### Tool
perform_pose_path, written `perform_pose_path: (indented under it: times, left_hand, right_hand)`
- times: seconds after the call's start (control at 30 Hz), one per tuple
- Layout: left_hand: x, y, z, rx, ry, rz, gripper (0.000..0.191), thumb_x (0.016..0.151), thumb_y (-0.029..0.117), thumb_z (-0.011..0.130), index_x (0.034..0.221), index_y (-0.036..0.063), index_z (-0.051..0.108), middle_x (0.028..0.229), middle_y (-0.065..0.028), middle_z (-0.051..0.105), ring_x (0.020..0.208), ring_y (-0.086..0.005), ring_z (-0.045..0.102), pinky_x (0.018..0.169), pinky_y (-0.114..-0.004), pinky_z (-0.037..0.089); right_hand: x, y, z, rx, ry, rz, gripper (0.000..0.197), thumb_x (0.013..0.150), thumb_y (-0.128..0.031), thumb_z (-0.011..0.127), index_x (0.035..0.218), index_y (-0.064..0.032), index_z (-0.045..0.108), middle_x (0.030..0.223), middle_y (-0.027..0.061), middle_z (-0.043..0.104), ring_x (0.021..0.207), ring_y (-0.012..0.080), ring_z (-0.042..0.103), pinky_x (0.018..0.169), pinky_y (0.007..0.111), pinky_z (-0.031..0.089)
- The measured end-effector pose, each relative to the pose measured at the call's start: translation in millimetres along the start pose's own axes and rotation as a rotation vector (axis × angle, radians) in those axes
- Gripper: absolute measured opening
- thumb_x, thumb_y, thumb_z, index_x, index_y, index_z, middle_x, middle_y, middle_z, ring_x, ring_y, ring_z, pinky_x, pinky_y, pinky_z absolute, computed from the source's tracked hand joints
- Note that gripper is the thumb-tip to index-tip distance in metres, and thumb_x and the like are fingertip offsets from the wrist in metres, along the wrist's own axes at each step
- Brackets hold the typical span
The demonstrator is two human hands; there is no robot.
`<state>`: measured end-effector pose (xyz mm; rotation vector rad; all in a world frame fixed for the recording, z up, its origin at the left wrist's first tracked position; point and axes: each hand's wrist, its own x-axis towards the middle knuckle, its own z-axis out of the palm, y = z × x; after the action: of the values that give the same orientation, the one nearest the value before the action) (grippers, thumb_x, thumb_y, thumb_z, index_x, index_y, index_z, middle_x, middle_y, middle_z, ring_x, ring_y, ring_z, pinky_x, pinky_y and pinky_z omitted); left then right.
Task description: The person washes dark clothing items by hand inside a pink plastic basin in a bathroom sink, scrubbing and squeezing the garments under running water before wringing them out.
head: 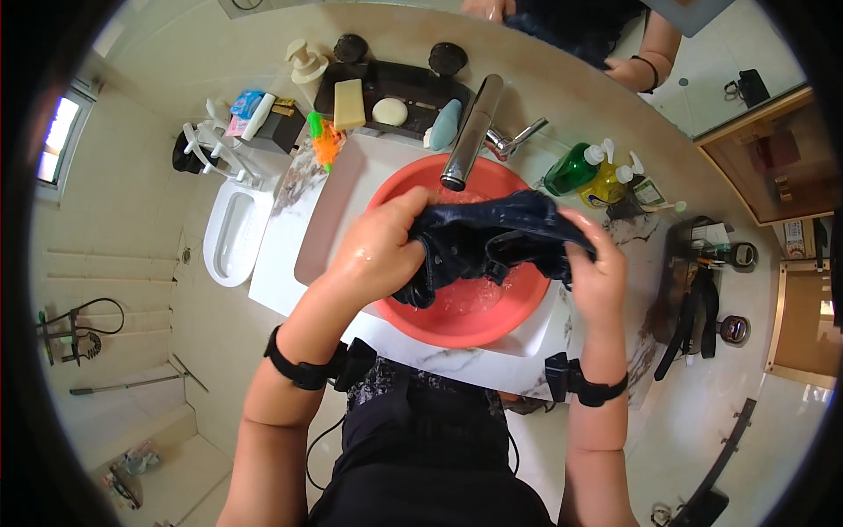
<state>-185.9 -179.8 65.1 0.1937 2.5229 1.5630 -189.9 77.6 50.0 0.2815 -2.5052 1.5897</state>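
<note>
My left hand and my right hand each grip an edge of a wet, dark blue garment, perhaps denim, with buttons. They stretch it between them above a coral-red plastic basin. Water with small bubbles shows in the basin, which stands in a white rectangular sink. Over the basin's far rim hangs the spout of a chrome faucet; its lever points to the right. The garment covers some of my fingers and the middle of the basin.
Behind the sink, a black tray holds a yellow soap bar, a white round soap and a blue-grey brush. An orange-green toy lies left. Right are a green pump bottle, a yellow one and a wall-mounted organizer.
</note>
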Motion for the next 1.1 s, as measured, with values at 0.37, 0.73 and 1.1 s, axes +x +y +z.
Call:
perform_pose_path:
  times: [0.37, 0.73, 1.1]
  left_hand:
    - [14, -147, 93, 0.694, -0.157, -0.075, 0.056, 0.079, 0.011, 0.056, 0.134, 0.0147, 0.043, 0.144, -0.0141, 0.036, 0.131, -0.0372, 0.035, 0.104, -0.055, 0.03]
    - [36, -181, 139, 1.002, -0.37, -0.35, 0.079, 0.089, 0.046, 0.048, 0.15, 0.0222, 0.005, 0.156, -0.0079, 0.006, 0.138, -0.0438, 0.014, 0.103, -0.071, 0.009]
    - [67, -181, 126, 0.939, -0.604, -0.393, 0.073, 0.089, 0.045, 0.045, 0.149, 0.0186, 0.015, 0.153, -0.0118, 0.019, 0.139, -0.0389, 0.018, 0.104, -0.064, 0.019]
  right_hand:
    - [-21, 125, 68, -0.53, -0.418, 0.207, 0.043, 0.082, -0.012, 0.063, 0.124, -0.0134, 0.056, 0.14, 0.0116, 0.042, 0.121, 0.0347, 0.047, 0.099, 0.036, 0.041]
    - [-18, 152, 143, -0.997, -0.756, 0.234, 0.101, 0.07, -0.055, 0.07, 0.147, -0.0156, 0.019, 0.149, 0.0106, 0.021, 0.13, 0.0399, 0.026, 0.105, 0.058, 0.02]
    - [26, 191, 152, -0.817, -0.689, 0.292, 0.08, 0.068, -0.044, 0.076, 0.133, -0.0114, 0.043, 0.135, 0.0136, 0.045, 0.125, 0.0318, 0.042, 0.097, 0.046, 0.039]
